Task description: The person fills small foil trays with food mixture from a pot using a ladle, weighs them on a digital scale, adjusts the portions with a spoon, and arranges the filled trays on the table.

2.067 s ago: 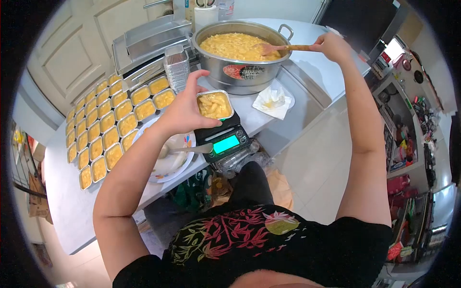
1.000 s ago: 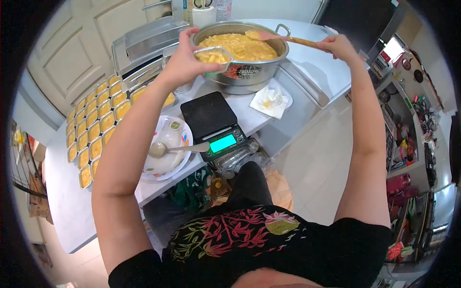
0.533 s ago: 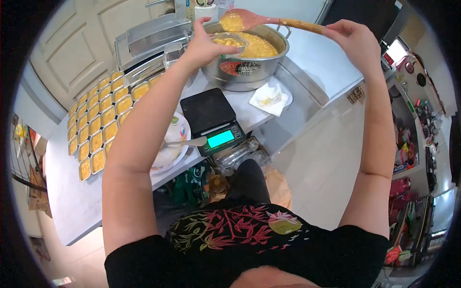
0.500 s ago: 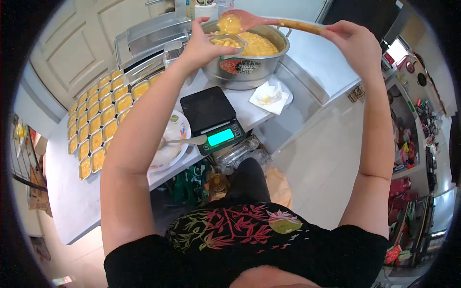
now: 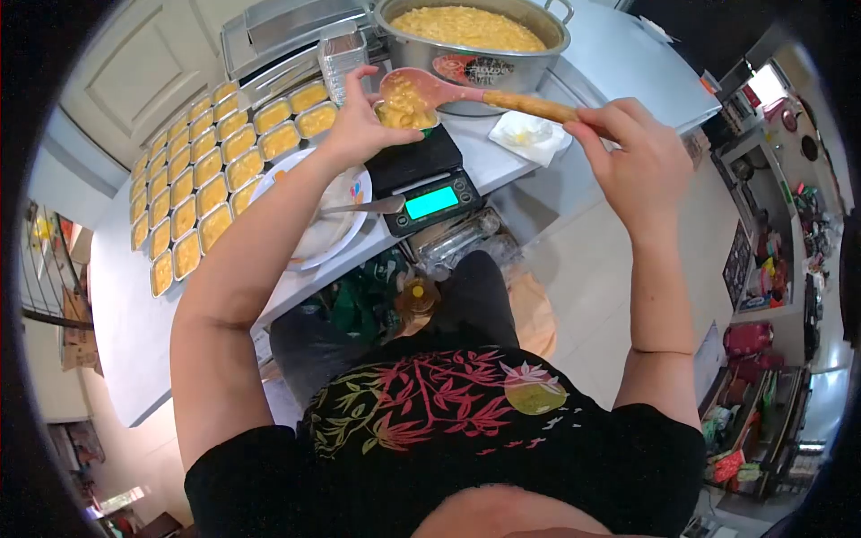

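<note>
My left hand [image 5: 363,130] grips a small foil tray [image 5: 429,128] by its sides, over the black kitchen scale [image 5: 404,166] with its lit display. Yellow chunky food fills the tray. My right hand [image 5: 632,148] pinches the wooden handle of a pink ladle [image 5: 439,88]. The ladle's bowl tilts over the tray, with yellow food in it and at its lip. Behind them stands a large metal pot [image 5: 489,67] holding more of the same food. Whether the tray touches the scale is hard to tell.
Rows of filled foil trays [image 5: 211,193] cover the table's left side. A stack of empty foil trays [image 5: 343,58] stands beside the pot. A white plate [image 5: 345,235] carries a metal spoon or spatula [image 5: 368,208]. A crumpled tissue [image 5: 529,134] lies right of the scale.
Both hands have moved from the pot's rim down toward me, bringing the tray and ladle over the scale. The ladle now tips into the tray. The camera view has shifted as well.
</note>
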Motion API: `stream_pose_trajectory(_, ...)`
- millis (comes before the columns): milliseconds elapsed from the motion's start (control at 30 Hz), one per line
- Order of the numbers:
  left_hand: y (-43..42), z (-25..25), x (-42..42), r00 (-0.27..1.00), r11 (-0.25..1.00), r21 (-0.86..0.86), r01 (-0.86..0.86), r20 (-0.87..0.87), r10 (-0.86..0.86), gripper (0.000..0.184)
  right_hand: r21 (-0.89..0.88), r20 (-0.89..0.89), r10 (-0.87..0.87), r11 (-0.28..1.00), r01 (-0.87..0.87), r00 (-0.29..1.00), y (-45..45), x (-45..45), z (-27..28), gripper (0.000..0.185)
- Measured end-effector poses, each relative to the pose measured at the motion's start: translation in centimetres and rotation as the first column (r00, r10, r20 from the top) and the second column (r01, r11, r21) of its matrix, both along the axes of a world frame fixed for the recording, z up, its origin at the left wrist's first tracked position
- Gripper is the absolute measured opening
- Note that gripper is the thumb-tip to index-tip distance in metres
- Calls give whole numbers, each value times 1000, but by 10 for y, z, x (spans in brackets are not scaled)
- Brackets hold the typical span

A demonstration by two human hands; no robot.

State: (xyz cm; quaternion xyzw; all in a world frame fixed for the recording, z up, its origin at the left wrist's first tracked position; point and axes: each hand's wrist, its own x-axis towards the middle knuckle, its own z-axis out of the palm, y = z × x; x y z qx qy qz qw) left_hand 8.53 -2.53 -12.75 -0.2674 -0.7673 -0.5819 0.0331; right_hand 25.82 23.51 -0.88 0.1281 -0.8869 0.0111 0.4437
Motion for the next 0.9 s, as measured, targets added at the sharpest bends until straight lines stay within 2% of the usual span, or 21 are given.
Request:
stream_pose_trajectory(133,2,-13,-4,1000,999,-39,11,22,-10,110,-3,14,-13,1000,13,1000,0,-1,-14,10)
stream_pose_trajectory(233,-1,-9,-4,996,971,-240,17,94,6,115,10,1,-16,1000,16,1000,-2,0,-19,10)
stream_pose_trajectory(333,-11,-1,-3,993,958,-270,90,100,-65,119,29,-18,-17,999,18,1000,-3,2,-24,10)
stream_pose_trajectory(433,-31,29,13,999,884,-468,-14,23,28,110,36,-36,-10,999,11,999,-3,1,-27,10)
stream_pose_trajectory(533,-63,43,28,989,885,-459,-76,-145,10,83,91,-67,8,996,-2,998,-3,2,-29,12)
stream_pose_trajectory(633,-87,69,68,964,872,-457,-176,-261,58,44,131,-104,20,991,-6,994,-3,4,-30,13)
stream_pose_trajectory(700,-103,73,93,972,924,-346,-161,-219,88,28,130,-121,24,992,-8,992,-3,3,-32,12)
stream_pose_trajectory(733,-111,73,107,975,945,-287,-158,-197,103,21,122,-126,28,992,-13,992,-2,2,-34,11)
stream_pose_trajectory(867,-139,62,163,904,944,-136,-300,-358,235,8,136,-165,39,991,-16,986,-2,3,-36,11)
stream_pose_trajectory(900,-148,53,171,880,922,-41,-384,-320,353,8,139,-168,41,990,-18,985,-2,4,-36,11)
